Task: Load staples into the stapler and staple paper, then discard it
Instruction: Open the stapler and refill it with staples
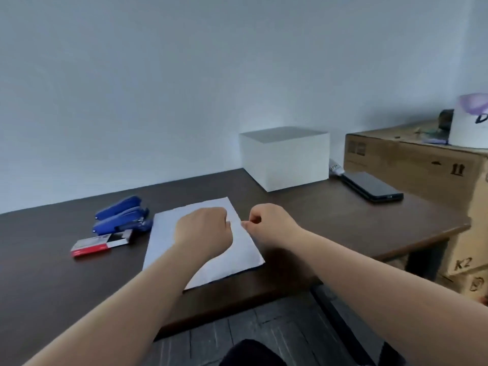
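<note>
A white sheet of paper [211,262] lies flat on the dark wooden desk [343,220]. Both hands hover close together over its far right part. My left hand [203,229] and my right hand [268,220] have curled fingers, and between their tips they pinch a small pale piece, apparently a staple strip [235,222]; it is too small to make out well. The blue stapler [122,217] lies to the left of the paper with its top swung open. In front of it sits the red and white staple box [101,243], slid open.
A white box [286,157] stands at the back against the wall. A black phone-like device [372,188] lies to its right, beside large cardboard boxes [422,165] with a white container on top. The desk's front edge is near my body.
</note>
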Action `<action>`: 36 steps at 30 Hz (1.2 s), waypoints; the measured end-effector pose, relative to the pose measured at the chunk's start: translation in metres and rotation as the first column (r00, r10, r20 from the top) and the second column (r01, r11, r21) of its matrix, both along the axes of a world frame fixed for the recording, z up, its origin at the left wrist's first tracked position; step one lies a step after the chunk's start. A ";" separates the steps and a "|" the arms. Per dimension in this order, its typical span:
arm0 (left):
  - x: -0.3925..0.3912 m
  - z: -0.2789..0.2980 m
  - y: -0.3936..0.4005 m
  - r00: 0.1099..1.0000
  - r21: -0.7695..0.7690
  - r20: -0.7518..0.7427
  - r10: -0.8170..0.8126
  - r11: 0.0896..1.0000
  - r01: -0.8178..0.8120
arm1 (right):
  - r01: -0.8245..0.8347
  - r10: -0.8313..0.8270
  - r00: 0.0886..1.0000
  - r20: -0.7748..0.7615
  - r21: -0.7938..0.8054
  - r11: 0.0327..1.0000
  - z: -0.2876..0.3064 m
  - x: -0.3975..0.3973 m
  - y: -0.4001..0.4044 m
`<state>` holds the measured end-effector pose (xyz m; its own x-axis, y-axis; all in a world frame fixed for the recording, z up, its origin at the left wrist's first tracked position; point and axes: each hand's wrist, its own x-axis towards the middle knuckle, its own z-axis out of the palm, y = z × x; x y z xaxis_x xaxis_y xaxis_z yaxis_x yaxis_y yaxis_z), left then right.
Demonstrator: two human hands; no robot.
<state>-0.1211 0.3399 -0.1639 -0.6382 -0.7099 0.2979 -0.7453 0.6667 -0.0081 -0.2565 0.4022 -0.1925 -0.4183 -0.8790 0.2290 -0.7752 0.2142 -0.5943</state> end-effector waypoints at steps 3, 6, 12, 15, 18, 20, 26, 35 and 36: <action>0.027 -0.008 -0.046 0.996 0.023 -0.011 0.085 0.996 -0.085 | -0.040 0.041 0.999 -0.024 0.044 0.998 -0.004 0.009 -0.054; 0.052 -0.015 -0.087 0.985 0.049 -0.071 0.156 0.987 -0.153 | -0.099 0.103 0.994 -0.043 0.083 0.992 -0.005 0.017 -0.102; 0.091 -0.022 -0.160 0.947 0.052 -0.189 0.261 0.965 -0.256 | -0.184 0.194 0.977 -0.082 0.116 0.976 -0.002 0.040 -0.185; 0.103 -0.021 -0.185 0.934 0.050 -0.204 0.294 0.956 -0.290 | -0.202 0.211 0.973 -0.092 0.099 0.974 -0.001 0.048 -0.216; 0.111 -0.021 -0.198 0.924 0.045 -0.244 0.293 0.956 -0.291 | -0.199 0.210 0.971 -0.112 0.103 0.975 -0.006 0.051 -0.239; 0.118 -0.023 -0.204 0.916 0.031 -0.289 0.279 0.959 -0.282 | -0.192 0.202 0.974 -0.106 0.098 0.977 -0.011 0.051 -0.249; 0.131 -0.020 -0.218 0.950 0.152 -0.186 0.249 0.963 -0.223 | -0.215 0.231 0.958 -0.169 0.112 0.970 -0.019 0.048 -0.259; 0.112 -0.002 -0.227 0.981 0.039 0.080 0.175 0.983 -0.178 | -0.262 0.311 0.897 -0.313 0.190 0.946 -0.020 0.041 -0.263; 0.106 -0.002 -0.225 0.982 -0.004 0.068 0.174 0.985 -0.174 | -0.256 0.307 0.896 -0.321 0.190 0.948 -0.019 0.039 -0.264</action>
